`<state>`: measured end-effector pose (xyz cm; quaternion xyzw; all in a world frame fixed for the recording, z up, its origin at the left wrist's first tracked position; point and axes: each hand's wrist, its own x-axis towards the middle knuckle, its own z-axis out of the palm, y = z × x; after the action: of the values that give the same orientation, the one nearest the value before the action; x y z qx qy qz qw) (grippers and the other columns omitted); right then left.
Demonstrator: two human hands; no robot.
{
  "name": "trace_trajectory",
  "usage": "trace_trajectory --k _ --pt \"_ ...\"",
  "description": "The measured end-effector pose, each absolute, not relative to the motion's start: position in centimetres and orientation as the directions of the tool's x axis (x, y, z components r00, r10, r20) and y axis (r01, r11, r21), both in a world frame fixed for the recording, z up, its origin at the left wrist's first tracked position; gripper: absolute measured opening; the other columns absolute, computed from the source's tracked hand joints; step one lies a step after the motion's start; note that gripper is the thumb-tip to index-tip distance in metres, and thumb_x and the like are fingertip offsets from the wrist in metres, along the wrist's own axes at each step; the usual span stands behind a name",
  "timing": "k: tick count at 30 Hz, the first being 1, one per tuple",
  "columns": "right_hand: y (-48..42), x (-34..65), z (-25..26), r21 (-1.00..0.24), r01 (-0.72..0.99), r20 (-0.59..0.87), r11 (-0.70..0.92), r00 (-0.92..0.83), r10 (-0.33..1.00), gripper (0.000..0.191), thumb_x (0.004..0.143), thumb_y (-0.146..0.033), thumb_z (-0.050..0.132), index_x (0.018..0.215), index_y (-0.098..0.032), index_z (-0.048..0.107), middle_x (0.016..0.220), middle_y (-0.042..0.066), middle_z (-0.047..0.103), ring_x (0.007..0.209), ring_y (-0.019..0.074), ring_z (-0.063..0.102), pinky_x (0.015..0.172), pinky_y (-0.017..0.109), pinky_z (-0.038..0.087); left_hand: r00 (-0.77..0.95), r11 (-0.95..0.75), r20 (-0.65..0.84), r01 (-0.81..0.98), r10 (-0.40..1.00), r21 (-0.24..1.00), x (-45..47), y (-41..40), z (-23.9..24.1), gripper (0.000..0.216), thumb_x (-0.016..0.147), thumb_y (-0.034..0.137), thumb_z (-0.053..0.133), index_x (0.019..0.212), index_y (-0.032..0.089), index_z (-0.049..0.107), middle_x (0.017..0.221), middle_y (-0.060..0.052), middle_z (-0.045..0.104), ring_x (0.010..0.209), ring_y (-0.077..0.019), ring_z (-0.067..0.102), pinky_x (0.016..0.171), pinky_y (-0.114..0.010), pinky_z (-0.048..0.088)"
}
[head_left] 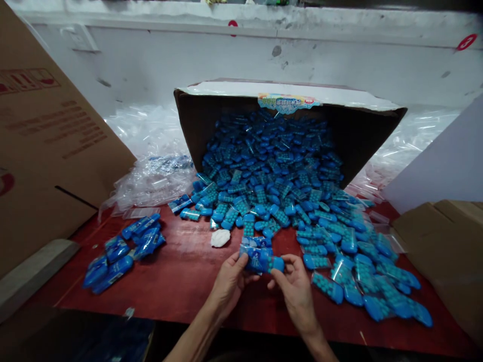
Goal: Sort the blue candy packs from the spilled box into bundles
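Blue wrapper [253, 257] pinched in left hand [229, 281], small container [277, 264] at its end clasped in right hand [297, 284], similar containers [273, 173] heaped in an open box [364, 136].

The left hand [229, 282] pinches a blue wrapper [255, 258], the right hand [297, 287] a blue-capped container [277, 264].

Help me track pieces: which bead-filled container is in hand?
The blue-capped container pinched by the right hand, its other end at the printed blue wrapper in the left hand; other bead-filled ones lie in and before the middle cardboard box.
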<state>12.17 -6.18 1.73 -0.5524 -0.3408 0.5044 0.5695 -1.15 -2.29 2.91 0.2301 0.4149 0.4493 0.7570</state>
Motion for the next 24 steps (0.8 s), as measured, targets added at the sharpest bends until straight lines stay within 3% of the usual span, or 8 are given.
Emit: trace_trajectory --k 4,7,12,16,20,24 --pt "-6.4 11.0 2.1 -0.998 0.009 -0.053 -0.059 0.334 0.941 0.032 0.071 -0.032 0.060 0.098 -0.022 0.047 0.075 0.000 0.060 0.052 0.0110 0.054 0.047 0.022 0.045 0.288 0.538 -0.465 -0.586 0.837 0.606 -0.7 -2.5 3.1 0.023 0.071 0.030 0.058 0.090 0.017 0.056 0.084 -0.004 0.066 0.073 -0.0159 0.062 0.063 -0.027 0.049" --pt "-6.3 11.1 2.9 -0.995 0.048 -0.076 -0.089 0.228 0.971 0.030 0.073 -0.032 0.057 0.100 -0.021 0.050 0.068 -0.001 0.058 0.049 0.0108 0.053 0.048 0.023 0.045 0.292 0.550 -0.478 -0.579 0.829 0.602 -0.7 -2.5 3.0 0.020 0.071 0.029 0.058 0.086 0.016 0.057 0.080 -0.004 0.066 0.072 -0.0165 0.061 0.065 -0.029 0.048" --pt "-5.5 13.0 3.9 -0.968 -0.140 -0.193 -0.208 -0.115 0.975 0.033 0.073 -0.029 0.055 0.105 -0.021 0.047 0.073 -0.001 0.058 0.055 0.0129 0.059 0.049 0.025 0.047 0.399 0.569 -0.406 -0.554 0.822 0.608 -0.9 -2.4 3.5 0.020 0.073 0.029 0.055 0.083 0.013 0.059 0.078 -0.006 0.065 0.069 -0.0167 0.060 0.066 -0.030 0.045" --pt "-4.5 13.9 3.4 -0.895 -0.357 -0.197 -0.268 -0.224 0.955 0.055 0.064 -0.023 0.064 0.113 -0.026 0.038 0.076 -0.004 0.056 0.047 0.0095 0.055 0.045 0.024 0.046 0.492 0.617 -0.377 -0.562 0.785 0.551 -0.7 -2.5 4.2 0.024 0.075 0.030 0.053 0.090 0.013 0.059 0.087 -0.009 0.064 0.077 -0.0189 0.059 0.071 -0.033 0.044" --pt "-3.7 14.2 3.2 -0.892 -0.376 -0.172 -0.250 -0.230 0.958 0.071 0.058 -0.016 0.069 0.120 -0.027 0.036 0.069 -0.006 0.054 0.052 0.0078 0.051 0.048 0.018 0.041 0.516 0.641 -0.382 -0.573 0.766 0.511 -0.6 -2.5 4.5 0.025 0.075 0.027 0.053 0.096 0.013 0.058 0.093 -0.009 0.063 0.086 -0.0191 0.057 0.081 -0.033 0.041" --pt "-3.4 14.4 3.7 -0.904 -0.333 -0.165 -0.269 -0.309 0.937 0.070 0.057 -0.013 0.069 0.120 -0.026 0.041 0.072 -0.005 0.056 0.061 0.0095 0.052 0.057 0.020 0.041 0.518 0.634 -0.371 -0.559 0.771 0.534 -0.6 -2.6 4.5 0.024 0.075 0.026 0.053 0.094 0.011 0.060 0.091 -0.010 0.064 0.086 -0.0183 0.058 0.082 -0.030 0.040"
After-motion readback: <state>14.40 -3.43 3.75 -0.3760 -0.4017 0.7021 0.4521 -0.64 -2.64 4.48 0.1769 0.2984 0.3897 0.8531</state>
